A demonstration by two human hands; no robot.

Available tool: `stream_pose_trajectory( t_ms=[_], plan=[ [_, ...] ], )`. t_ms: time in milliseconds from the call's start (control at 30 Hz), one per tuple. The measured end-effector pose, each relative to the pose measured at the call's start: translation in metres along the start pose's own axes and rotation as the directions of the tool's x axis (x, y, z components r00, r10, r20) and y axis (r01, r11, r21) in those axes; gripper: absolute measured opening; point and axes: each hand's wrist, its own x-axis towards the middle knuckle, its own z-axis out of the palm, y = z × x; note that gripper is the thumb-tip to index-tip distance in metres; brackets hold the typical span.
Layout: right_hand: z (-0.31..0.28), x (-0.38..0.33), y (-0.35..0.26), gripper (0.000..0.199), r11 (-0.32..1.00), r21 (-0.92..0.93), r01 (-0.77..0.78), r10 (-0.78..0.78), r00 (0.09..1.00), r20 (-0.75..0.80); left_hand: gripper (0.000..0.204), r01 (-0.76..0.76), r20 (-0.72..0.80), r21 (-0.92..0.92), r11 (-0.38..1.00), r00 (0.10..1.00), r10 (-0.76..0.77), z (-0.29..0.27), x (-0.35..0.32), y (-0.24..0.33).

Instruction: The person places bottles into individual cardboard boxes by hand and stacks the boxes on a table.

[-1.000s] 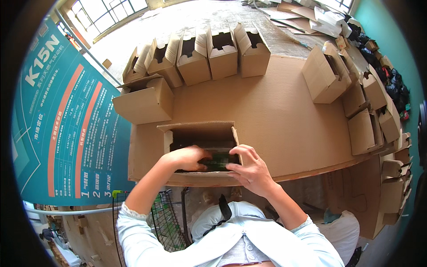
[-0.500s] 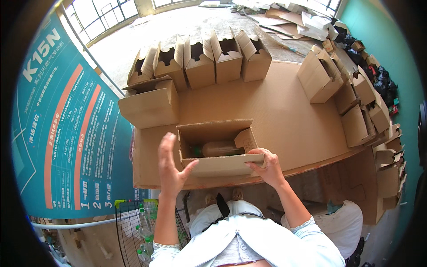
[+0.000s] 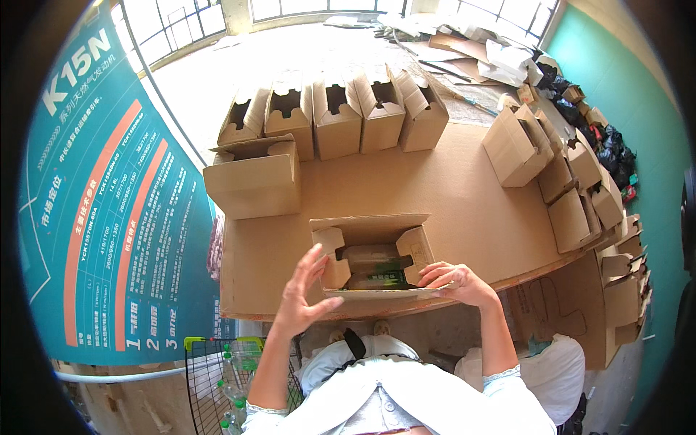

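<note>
Two hands (image 3: 304, 293) (image 3: 457, 279), open carton (image 3: 373, 257), bottles (image 3: 373, 268)

Single head view (wide fisheye), looking steeply down, close above brown cardboard-covered worktable (image 3: 464, 210); table edge nearest, windows beyond its far side.

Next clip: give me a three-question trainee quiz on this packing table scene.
1. True or false: the left hand is pressing the open box shut.
2. Which hand touches the box's near edge? A) left B) right C) neither
3. What lies inside the box?

Key:
1. False; it is raised, fingers spread, beside the box's left side flap.
2. B; the right hand rests on the near right corner.
3. Bottles lying on their sides, one with a green label.
</note>
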Motion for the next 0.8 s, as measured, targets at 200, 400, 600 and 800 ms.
stream_pose_trajectory(
  t_ms=[200, 400, 600, 800],
  plan=[
    [-0.011, 0.008, 0.012, 0.057, 0.994, -0.097, 0.051, -0.062, 0.992, -0.110, 0.028, 0.054, -0.033, 0.411, 0.910, 0.998, -0.045, 0.012, 0.006, -0.018],
    [-0.001, 0.064, -0.044, 0.082, 0.803, -0.595, 0.040, -0.342, 0.849, -0.403, 0.096, -0.033, -0.174, 0.746, 0.665, 0.954, 0.243, 0.013, 0.014, -0.020],
    [0.003, 0.073, -0.020, 0.053, 0.767, -0.634, 0.095, -0.233, 0.963, -0.138, 0.083, -0.189, 0.135, 0.876, 0.443, 0.979, 0.151, 0.001, 0.043, -0.005],
    [0.029, 0.034, -0.007, 0.075, 0.616, -0.787, 0.037, -0.092, 0.995, -0.026, 0.068, -0.307, 0.334, 0.857, 0.414, 0.942, 0.007, -0.007, 0.043, -0.029]
  ],
)
